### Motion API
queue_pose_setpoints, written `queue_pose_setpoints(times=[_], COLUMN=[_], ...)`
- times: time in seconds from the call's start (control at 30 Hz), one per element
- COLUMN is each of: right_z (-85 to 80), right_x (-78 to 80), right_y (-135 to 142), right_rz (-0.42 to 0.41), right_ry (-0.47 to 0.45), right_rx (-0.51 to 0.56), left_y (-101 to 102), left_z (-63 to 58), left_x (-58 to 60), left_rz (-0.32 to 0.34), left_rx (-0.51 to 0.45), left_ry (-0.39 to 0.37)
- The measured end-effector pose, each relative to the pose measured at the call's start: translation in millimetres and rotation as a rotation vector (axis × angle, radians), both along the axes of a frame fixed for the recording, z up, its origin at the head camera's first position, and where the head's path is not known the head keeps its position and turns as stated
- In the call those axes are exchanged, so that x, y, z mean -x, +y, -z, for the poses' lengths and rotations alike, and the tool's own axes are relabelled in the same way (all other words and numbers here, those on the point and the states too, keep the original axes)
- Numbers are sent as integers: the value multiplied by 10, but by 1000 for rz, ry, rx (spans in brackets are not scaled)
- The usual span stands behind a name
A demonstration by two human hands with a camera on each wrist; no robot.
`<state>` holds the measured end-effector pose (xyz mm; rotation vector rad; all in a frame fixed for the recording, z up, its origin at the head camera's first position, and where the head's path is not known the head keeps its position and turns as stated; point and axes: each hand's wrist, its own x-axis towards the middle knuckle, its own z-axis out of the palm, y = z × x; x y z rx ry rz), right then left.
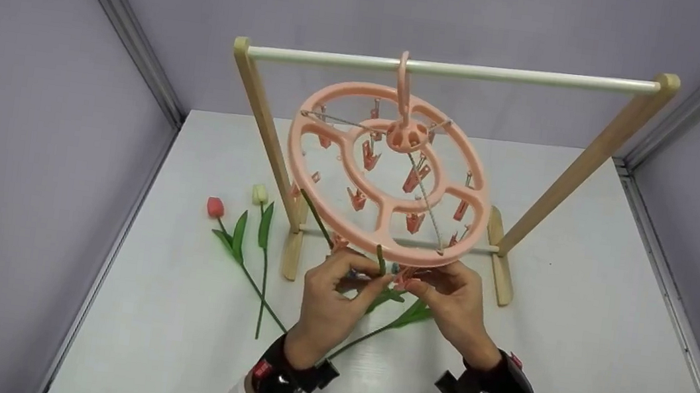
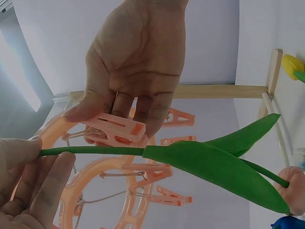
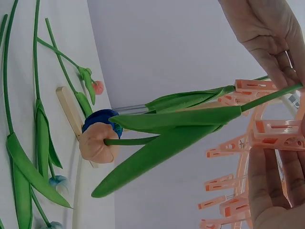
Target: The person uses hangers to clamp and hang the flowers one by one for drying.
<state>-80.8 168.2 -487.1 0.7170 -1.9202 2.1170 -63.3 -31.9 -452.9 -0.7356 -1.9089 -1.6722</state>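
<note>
My left hand (image 1: 341,295) pinches the green stem of a peach tulip (image 3: 97,143) between thumb and fingers. The bloom hangs downward below two long green leaves (image 2: 214,174). With thumb and fingers, my right hand (image 1: 454,299) grips a pink clothespin (image 2: 116,129) hanging from the round pink drying hanger (image 1: 377,243). The stem runs close beside this clothespin. Another clothespin (image 3: 255,86) holds a second stem, and a blue tulip (image 3: 97,118) shows behind the peach bloom.
The hanger hooks over a white rod (image 1: 505,74) on a wooden stand (image 1: 587,165). Several other clothespins dangle around it. On the white table lie a red tulip (image 1: 215,207), a white tulip (image 1: 259,195), a yellow tulip (image 2: 291,67) and light-blue tulips (image 3: 58,182).
</note>
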Motion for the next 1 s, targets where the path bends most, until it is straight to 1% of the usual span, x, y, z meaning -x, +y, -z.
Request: queue_pose_setpoints(times=[0.07,0.23,0.4,0.5,0.63,0.8,1.0], right_z=[-5,-8,-29,-32,-28,-25,9], right_x=[-7,-26,-37,-43,-43,-53,-52], right_y=[-15,-39,-71,-89,-98,-101,-69], right_rz=[-14,-34,-13,0,7,19,11], right_ry=[2,20,16,12,11,4,42], right_rx=[12,34,28,26,24,-23,-85], left_y=[11,36,62,80,95,94,73], left_z=[13,33,30,23,26,36,62], left_x=[5,2,-9,-13,-6,15,49], left_rz=[-9,-23,-25,-14,-16,-33,-48], left_rx=[-5,-26,-50,-68,-73,-68,-84], left_ry=[14,4,-9,-19,-10,7,4])
